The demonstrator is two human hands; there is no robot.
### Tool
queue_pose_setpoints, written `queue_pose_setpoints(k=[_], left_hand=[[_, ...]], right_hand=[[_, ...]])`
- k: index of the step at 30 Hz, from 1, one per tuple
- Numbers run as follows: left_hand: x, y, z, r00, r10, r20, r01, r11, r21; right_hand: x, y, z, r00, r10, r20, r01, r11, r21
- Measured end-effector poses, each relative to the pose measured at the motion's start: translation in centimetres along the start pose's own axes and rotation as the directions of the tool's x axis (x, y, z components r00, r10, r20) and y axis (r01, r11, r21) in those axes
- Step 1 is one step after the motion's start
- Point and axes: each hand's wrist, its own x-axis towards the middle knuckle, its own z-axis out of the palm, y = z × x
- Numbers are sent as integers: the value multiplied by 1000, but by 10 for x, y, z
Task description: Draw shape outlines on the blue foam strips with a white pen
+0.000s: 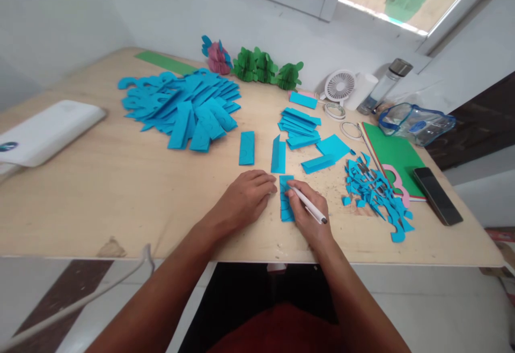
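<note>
My right hand point(309, 211) is closed around a white pen point(309, 203). The pen's front end is over a narrow folded strip of blue paper point(286, 212), which carries curved drawn lines. Just left of that strip, my left hand point(251, 195) rests on the table, fingers loosely bent, with nothing visible in it. Beyond my hands stand a partly opened folded blue piece point(278, 155) and a flat blue strip point(247, 148) with a drawn curve. Another folded blue piece point(318, 163) lies to the right.
A large pile of blue cut paper point(181, 103) covers the back left. Blue scraps point(374, 186), a green sheet point(392, 152) and a phone point(438, 196) lie right. Behind are green paper shapes point(263, 66), a small fan point(340, 85) and a bottle point(384, 87). A white power bank point(52, 130) sits left.
</note>
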Motion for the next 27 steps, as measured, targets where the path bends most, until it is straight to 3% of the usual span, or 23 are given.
queue_pose_setpoints(k=[27], left_hand=[[0, 0, 1, 1000, 1, -10, -1, 1000, 18]], right_hand=[[1, -1, 0, 1000, 15, 3, -15, 1000, 3]])
